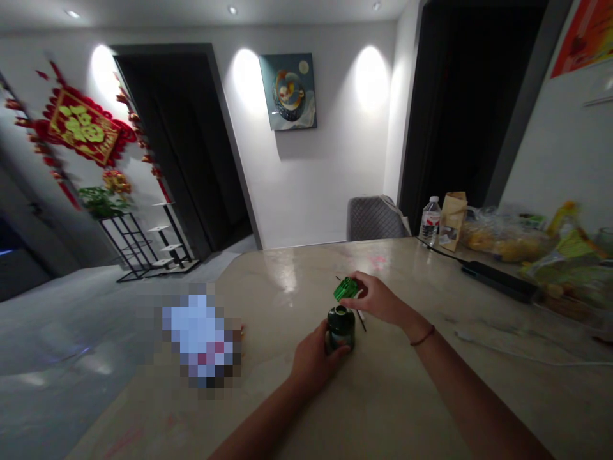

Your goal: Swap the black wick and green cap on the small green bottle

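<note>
A small dark green bottle [341, 324] stands upright on the pale marble table [383, 396]. My left hand [313, 365] is wrapped round its lower body from the near side. Its mouth is uncovered. My right hand [378, 298] pinches a bright green cap [345, 289] just above and slightly behind the bottle's mouth. A thin dark stick [361, 319] lies on the table under my right hand.
A blurred-out object [204, 338] lies at the table's left edge. At the far right stand a water bottle [430, 222], a paper bag [453, 220], bagged food [507, 236] and a black flat device [498, 280]. A grey chair [374, 218] sits behind the table.
</note>
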